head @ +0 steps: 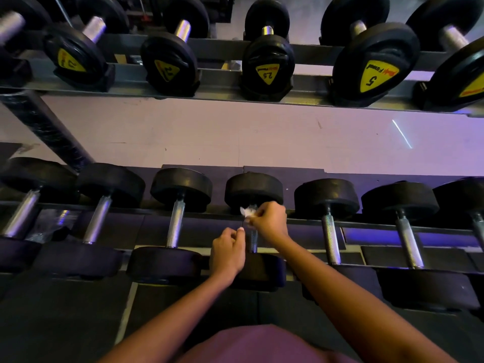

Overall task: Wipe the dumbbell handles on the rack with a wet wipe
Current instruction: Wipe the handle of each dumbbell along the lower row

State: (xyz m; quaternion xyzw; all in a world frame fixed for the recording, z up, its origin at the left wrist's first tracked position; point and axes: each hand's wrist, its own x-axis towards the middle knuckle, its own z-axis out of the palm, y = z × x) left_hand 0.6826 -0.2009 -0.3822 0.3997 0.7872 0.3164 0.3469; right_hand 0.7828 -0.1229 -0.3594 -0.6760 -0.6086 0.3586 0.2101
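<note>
Reaching out from above a maroon fabric garment [262, 344] at the bottom edge, two bare forearms stretch toward the lower row of a dumbbell rack. The left hand [227, 248] sits nearest, just left of a knurled silver metal dumbbell handle [252, 242], its fingers curled with thumb and forefinger drawn together. Whether they pinch anything cannot be told. A little farther on, the right hand [271, 220] grasps a crumpled white wet wipe [246, 212] between bunched fingers. The wipe lies against the far end of that handle, close to the dumbbell's round black rubber far head [253, 188]. The near head [262, 271] lies below the left wrist.

This dumbbell rests across the dark metal lower rails [372, 225] among similar black dumbbells. One bare silver handle [176, 224] lies to its left and another [330, 239] to its right.

Beyond the row lies a pale, scuffed floor [235, 132], crossed at the left by a dark slanted rack post [47, 127]. Farthest off, a grey metal upper shelf [222, 82] carries more black dumbbells with yellow triangular labels, one marked 2.5 [267, 74] and another marked 5 [377, 74].
</note>
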